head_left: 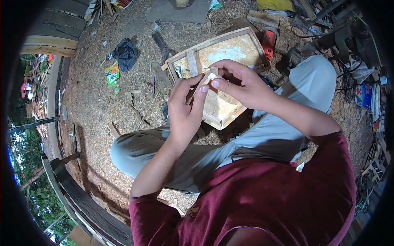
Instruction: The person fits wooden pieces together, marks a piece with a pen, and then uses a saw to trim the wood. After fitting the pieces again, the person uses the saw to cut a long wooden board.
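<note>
Both hands meet in front of me around a pale wooden piece. My left hand closes on its left side, with the thumb along the near face. My right hand grips the other side, its thumb pressed near the top and its fingers curled behind. Just below the hands, between my legs, a light wooden panel with a raised edge points one corner toward me; the hands overlap its far part. Beyond lies a shallow wooden tray with a crossbar, holding a wrench and whitish patches on its bottom.
An orange-red power tool lies right of the tray. Left of it are a dark hammer-like tool, a black plastic bag, a green-yellow packet and a purple pen-like stick. Wood shavings cover the ground. A bucket stands far right.
</note>
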### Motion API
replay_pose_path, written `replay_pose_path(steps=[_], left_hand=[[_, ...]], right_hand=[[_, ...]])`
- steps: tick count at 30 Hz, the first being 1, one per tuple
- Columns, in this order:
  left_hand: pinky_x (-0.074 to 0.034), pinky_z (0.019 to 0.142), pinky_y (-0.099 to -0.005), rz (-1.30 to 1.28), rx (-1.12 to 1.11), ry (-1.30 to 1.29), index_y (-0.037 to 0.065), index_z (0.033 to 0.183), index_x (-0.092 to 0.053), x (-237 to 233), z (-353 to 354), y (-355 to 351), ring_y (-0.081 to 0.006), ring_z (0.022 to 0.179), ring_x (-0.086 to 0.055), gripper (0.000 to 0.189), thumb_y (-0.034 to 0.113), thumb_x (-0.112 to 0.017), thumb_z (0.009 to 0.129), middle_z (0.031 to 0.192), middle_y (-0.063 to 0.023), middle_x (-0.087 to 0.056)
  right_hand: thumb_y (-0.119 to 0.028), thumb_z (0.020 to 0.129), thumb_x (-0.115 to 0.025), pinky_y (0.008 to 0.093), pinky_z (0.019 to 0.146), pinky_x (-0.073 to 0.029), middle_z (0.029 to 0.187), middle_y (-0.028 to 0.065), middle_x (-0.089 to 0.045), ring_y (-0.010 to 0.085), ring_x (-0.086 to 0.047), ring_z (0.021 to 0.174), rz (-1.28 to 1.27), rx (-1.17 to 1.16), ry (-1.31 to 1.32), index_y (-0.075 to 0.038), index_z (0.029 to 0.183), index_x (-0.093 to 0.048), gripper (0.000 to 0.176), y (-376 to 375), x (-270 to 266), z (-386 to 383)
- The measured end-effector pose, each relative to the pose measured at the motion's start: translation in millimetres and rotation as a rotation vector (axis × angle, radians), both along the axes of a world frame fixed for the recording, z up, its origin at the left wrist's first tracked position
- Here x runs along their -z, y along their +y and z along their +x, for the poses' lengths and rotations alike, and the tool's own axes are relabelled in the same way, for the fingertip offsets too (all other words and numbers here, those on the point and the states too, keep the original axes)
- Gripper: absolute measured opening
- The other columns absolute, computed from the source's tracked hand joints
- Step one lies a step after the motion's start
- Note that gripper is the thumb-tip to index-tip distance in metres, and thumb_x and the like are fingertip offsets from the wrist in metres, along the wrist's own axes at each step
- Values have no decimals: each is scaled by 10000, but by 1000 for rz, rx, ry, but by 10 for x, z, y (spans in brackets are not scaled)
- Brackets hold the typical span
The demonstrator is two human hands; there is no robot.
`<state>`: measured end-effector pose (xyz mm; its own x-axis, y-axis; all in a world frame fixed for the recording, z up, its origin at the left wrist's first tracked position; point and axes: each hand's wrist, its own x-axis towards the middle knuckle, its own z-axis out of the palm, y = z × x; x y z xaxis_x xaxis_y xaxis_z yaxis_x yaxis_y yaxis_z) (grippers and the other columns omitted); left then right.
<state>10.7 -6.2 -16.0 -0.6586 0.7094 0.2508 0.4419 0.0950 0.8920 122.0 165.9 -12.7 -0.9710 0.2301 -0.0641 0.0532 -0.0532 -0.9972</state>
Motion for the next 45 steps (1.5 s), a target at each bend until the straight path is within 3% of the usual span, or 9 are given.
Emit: replay_pose_path(steps=[11, 20, 27, 31, 34, 35, 39, 42, 45], left_hand=[[-514, 824, -341, 2, 9, -7, -30, 1140, -677, 11, 8, 3, -251, 896, -662, 210, 96, -694, 973, 966, -154, -653], [-513, 832, -331, 14, 7, -39, -33, 1128, -678, 29, 18, 12, -241, 920, -667, 204, 101, -697, 975, 991, -158, -655], [-492, 947, -308, 39, 16, -250, 12, 1399, -483, -122, -28, -34, -188, 1066, -606, 499, 110, -697, 959, 1148, -97, -598], [-471, 1014, -345, 229, 41, -452, 8, 1394, -481, -195, 8, -10, -204, 1133, -599, 639, 137, -796, 853, 1185, -120, -609], [-465, 1030, -360, 154, 201, -416, 11, 1376, -495, -141, -9, -70, -192, 1149, -600, 712, 191, -861, 793, 1179, -107, -624], [-498, 962, -375, 193, 213, -410, 0, 1242, -598, -140, 15, -51, -219, 1061, -648, 634, 238, -900, 738, 1096, -109, -664], [-525, 786, -414, 114, 173, -56, -2, 948, -697, -236, 31, -61, -338, 866, -667, 412, 245, -894, 683, 942, -148, -677], [-528, 782, -409, 67, 154, 233, 7, 966, -696, -300, -9, -90, -346, 873, -664, 423, 240, -882, 665, 941, -141, -670], [-519, 724, -399, 97, 149, 250, 7, 994, -702, -252, -33, -98, -326, 796, -651, 398, 224, -854, 697, 876, -133, -651]], right_hand=[[-204, 999, -702, 223, 832, -452, 1016, -32, -557, 43, -521, 948, -97, 18, -16, -39, 1198, -612, 274, 20, -2, -15], [-211, 991, -711, 224, 792, -453, 1046, -22, -584, 39, -538, 932, -137, 32, -54, -32, 1208, -616, 298, 27, 11, -8], [-191, 973, -707, 249, 862, -476, 1071, 10, -608, 78, -577, 983, -169, 124, 38, -15, 1278, -597, 369, 74, -88, -14], [-177, 968, -701, 262, 911, -474, 1110, 36, -622, 101, -593, 1032, -257, 142, 223, -8, 1295, -574, 389, 163, -211, 9], [-149, 937, -693, 289, 975, -458, 1193, 79, -619, 134, -586, 1118, -290, 113, 325, 26, 1364, -512, 495, 207, -289, 74], [-168, 923, -706, 293, 982, -456, 1206, 86, -616, 140, -587, 1123, -292, 104, 351, 33, 1371, -502, 532, 219, -275, 86], [-368, 851, -750, 346, 1015, -472, 1255, 138, -600, 208, -601, 1161, -199, 41, 348, 38, 1357, -485, 701, 293, -226, 126], [-436, 835, -755, 395, 1004, -502, 1256, 169, -595, 254, -614, 1160, -152, 8, 365, 18, 1322, -487, 717, 309, -224, 117], [-437, 829, -762, 402, 1004, -502, 1255, 171, -592, 261, -613, 1160, -161, -18, 386, 10, 1322, -480, 723, 324, -215, 102]])
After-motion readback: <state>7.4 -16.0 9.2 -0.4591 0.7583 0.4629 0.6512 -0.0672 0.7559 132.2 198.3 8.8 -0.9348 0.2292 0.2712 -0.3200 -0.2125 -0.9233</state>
